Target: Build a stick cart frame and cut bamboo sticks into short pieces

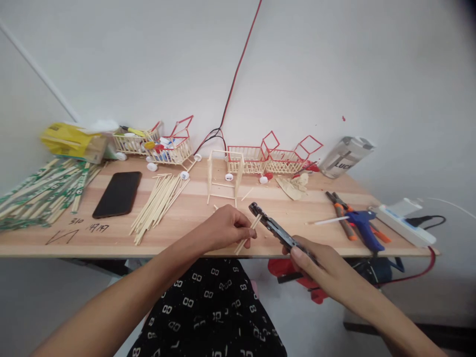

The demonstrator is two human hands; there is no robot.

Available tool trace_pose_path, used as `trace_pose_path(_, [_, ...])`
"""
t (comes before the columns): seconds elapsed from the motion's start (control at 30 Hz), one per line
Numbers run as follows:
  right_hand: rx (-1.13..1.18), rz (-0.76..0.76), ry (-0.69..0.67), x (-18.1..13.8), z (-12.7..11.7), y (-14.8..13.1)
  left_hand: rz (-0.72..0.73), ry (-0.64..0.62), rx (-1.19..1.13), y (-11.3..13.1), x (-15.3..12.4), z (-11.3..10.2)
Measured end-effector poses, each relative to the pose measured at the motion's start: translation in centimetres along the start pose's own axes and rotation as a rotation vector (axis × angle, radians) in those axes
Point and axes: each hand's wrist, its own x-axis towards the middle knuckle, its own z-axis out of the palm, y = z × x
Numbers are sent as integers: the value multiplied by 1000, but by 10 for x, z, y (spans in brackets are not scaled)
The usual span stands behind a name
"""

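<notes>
Near the table's front edge, my left hand (231,227) pinches thin wooden sticks (241,246) between thumb and fingers. Their upper ends reach to the head of a long black hand cutter (275,229). My right hand (314,260) is wrapped round its handles; whether the blades touch the sticks I cannot tell. Just beyond my left hand stands a small open frame (240,174) built of the same kind of sticks. A bundle of loose sticks (158,203) lies to the left of it.
Several miniature stick carts with red trim (245,159) line the wall. At left are a phone (117,194) and green-wrapped chopsticks (48,191). A blue glue gun (364,228), orange-handled pliers (341,218), a power strip (405,225) and a can (345,156) occupy the right.
</notes>
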Motion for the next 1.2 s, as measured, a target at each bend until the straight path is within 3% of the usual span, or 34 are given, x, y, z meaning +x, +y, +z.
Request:
trace_pose_path(0.47, [-43, -11, 11, -2, -1, 1, -65, -156, -358, -9, 3, -2])
trace_pose_path(0.73, [-109, 38, -52, -2, -2, -6, -50, -136, -273, -7, 4, -2])
trace_pose_path(1.0, [-202, 73, -46, -4, -1, -2, 0, -77, -41, -2, 3, -1])
trace_pose_path(1.2, [-228, 60, -24, -5, -1, -1, -5, -105, -142, -6, 3, 0])
